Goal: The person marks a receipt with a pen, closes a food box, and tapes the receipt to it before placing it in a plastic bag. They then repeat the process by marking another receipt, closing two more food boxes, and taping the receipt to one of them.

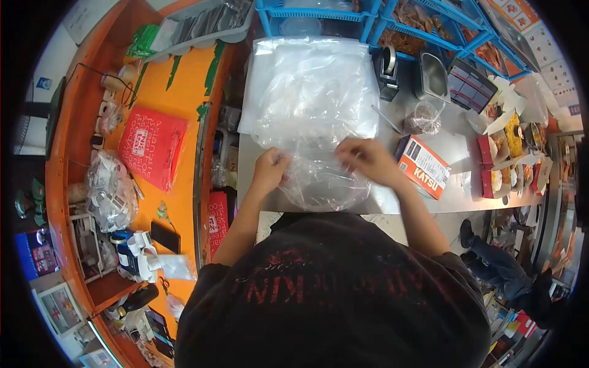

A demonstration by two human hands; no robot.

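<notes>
A clear plastic bag (326, 187) is bunched up at the front edge of the metal table, its lower part hanging toward my shirt. My left hand (272, 168) pinches the bag's left side. On the opposite side, my right hand (366, 161) has curled fingers on the film; it is slightly blurred. Just beyond both hands lies a stack of clear plastic bags (310, 73), flat and shiny. An orange and white box marked KATSU (423, 167) sits to the right of my right forearm.
Blue plastic crates (405, 43) line the back. A metal container (433, 78), a tied bag of dark contents (423, 116) and open food boxes (491, 156) stand at the right. On the orange counter (162, 92) lies a red printed bag (153, 147). Another person's leg (500, 267) shows at right.
</notes>
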